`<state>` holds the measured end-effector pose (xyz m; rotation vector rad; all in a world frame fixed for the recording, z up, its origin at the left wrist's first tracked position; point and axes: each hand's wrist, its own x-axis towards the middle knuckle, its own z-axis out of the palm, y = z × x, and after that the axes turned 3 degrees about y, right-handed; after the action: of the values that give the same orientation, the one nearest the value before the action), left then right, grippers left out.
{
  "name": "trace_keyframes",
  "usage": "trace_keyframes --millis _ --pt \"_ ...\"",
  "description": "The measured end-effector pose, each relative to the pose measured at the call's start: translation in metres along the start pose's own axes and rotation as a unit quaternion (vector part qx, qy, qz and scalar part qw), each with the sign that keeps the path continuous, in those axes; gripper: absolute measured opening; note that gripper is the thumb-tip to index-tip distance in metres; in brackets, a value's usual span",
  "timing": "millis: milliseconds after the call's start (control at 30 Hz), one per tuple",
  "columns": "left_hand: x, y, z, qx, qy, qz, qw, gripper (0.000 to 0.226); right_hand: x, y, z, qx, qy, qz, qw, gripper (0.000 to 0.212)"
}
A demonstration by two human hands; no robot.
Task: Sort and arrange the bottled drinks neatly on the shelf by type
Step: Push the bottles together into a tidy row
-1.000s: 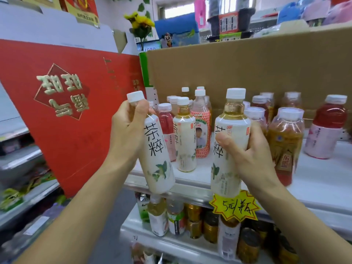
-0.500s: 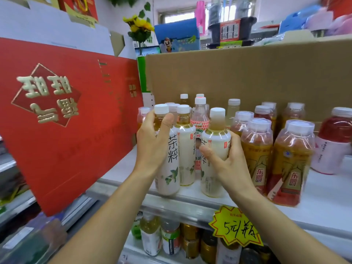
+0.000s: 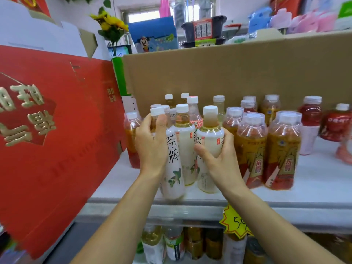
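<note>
Head view: the left hand [image 3: 152, 147] is curled round the left tea bottle [image 3: 173, 168], a tall clear plastic bottle with a white screw cap and a white sleeve printed with black characters and green leaves. The thumb lies along the neck and the fingers are hidden behind it. This bottle's long axis leans, with the cap towards 11 o'clock and the base at the front edge of the white shelf board [image 3: 314, 183]. Blur hides whether the base sits flat.

The right hand [image 3: 222, 162] grips the right tea bottle [image 3: 209, 140], of the same kind. The thumb crosses the front of the sleeve and the fingers wrap round from 3 o'clock. It stands upright on the shelf, cap at 12 o'clock.

Between the two, just behind them, a third white-sleeved tea bottle [image 3: 184, 145] stands upright, close against both.

At 3 o'clock of the right hand stand squat clear bottles of amber drink with gold and red labels [image 3: 283, 149], and beyond them red drink bottles [image 3: 310, 126]. A brown cardboard box [image 3: 228, 73] forms a wall at 12 o'clock, and a large red cardboard gift box with gold characters [image 3: 57, 121] leans at 9 o'clock. A yellow starburst price tag [image 3: 235, 223] hangs from the shelf edge at 6 o'clock.
</note>
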<state>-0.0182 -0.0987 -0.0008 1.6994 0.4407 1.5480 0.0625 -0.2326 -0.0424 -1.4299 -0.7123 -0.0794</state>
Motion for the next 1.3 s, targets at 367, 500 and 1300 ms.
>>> trace_keyframes --millis 367,500,1300 --pt "-0.022 0.001 -0.001 0.029 -0.045 -0.012 0.998 0.051 -0.004 0.006 -0.001 -0.089 -0.010 -0.002 0.996 0.082" --pt "-0.061 -0.009 -0.008 -0.006 -0.087 -0.091 0.992 0.072 -0.013 0.014 -0.004 -0.133 -0.020 -0.001 0.991 0.091" --pt "-0.111 0.084 0.142 0.085 -0.184 0.088 0.975 0.072 0.055 -0.005 -0.163 -0.203 0.004 -0.064 0.977 0.084"
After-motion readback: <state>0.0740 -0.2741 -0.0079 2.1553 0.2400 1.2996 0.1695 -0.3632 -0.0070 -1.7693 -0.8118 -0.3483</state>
